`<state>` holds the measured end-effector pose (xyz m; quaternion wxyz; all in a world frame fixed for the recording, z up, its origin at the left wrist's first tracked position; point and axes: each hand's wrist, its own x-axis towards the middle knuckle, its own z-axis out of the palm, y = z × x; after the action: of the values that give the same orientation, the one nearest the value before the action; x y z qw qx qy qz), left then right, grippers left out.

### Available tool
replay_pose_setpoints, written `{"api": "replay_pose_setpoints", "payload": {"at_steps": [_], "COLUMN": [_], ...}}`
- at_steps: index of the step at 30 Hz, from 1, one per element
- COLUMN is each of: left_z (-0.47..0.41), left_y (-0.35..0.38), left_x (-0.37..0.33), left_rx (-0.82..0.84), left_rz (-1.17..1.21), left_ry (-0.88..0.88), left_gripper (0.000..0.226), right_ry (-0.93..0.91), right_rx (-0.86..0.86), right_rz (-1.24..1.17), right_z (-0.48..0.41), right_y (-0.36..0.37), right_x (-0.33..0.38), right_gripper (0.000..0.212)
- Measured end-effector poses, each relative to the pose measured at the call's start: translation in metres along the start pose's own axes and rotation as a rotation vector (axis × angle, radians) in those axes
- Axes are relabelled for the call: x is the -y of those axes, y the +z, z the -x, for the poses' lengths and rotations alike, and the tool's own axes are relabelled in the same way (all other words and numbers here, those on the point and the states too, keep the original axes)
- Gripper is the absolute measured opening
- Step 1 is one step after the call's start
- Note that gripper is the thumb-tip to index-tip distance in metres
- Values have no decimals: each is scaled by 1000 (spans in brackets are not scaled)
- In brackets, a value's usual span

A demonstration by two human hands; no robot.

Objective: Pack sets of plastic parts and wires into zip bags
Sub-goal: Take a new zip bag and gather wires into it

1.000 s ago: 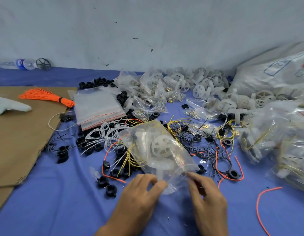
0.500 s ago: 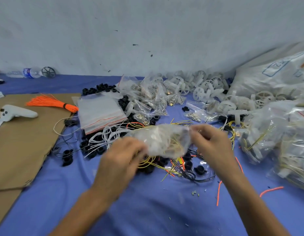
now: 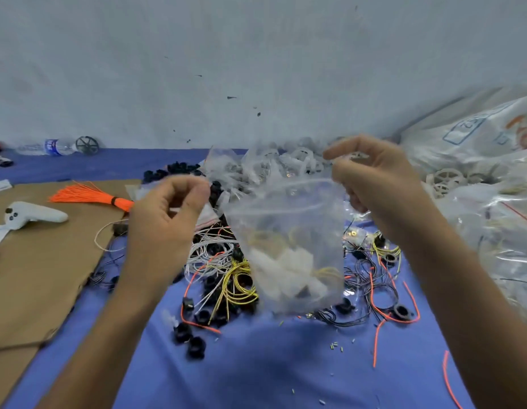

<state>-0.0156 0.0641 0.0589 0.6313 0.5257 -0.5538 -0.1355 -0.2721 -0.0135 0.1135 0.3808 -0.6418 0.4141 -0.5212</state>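
Note:
A clear zip bag (image 3: 289,240) hangs in the air in front of me, blurred by motion, with white plastic parts and yellow wire settled at its bottom. My left hand (image 3: 168,219) pinches the bag's top left corner. My right hand (image 3: 374,178) pinches its top right corner. Under the bag, on the blue cloth (image 3: 256,364), lie loose yellow wires (image 3: 235,284), white wires (image 3: 209,252), orange wires (image 3: 380,308) and black plastic rings (image 3: 194,343).
A brown cardboard sheet (image 3: 35,276) lies at left with an orange wire bundle (image 3: 91,196) and a white controller (image 3: 32,215). A stack of empty zip bags (image 3: 207,215) peeks behind my left hand. White wheels (image 3: 445,180) and filled bags (image 3: 504,231) pile at right. A water bottle (image 3: 50,146) lies by the wall.
Both hands have lifted the filled bag from the cloth into the air and now hold it upright by its top corners; the contents have dropped to the bottom.

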Motion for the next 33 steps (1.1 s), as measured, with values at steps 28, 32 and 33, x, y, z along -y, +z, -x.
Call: {"api": "replay_pose_setpoints", "payload": {"at_steps": [28,32,33], "left_z": [93,79,76], "left_y": [31,32,33], "left_x": [-7,-9,-6], "left_rx": [6,98,118], "left_rz": [94,61,40], "left_ry": [-13,-17,-23], "left_gripper": [15,12,11], "right_ry": [76,-1,-91], "right_rx": [100,129,150], "right_rz": [-69,178,265], "right_z": [38,40,43], "right_y": [-26,-14,-9], "right_x": [-6,-5,-4], "right_gripper": [31,26,20]}}
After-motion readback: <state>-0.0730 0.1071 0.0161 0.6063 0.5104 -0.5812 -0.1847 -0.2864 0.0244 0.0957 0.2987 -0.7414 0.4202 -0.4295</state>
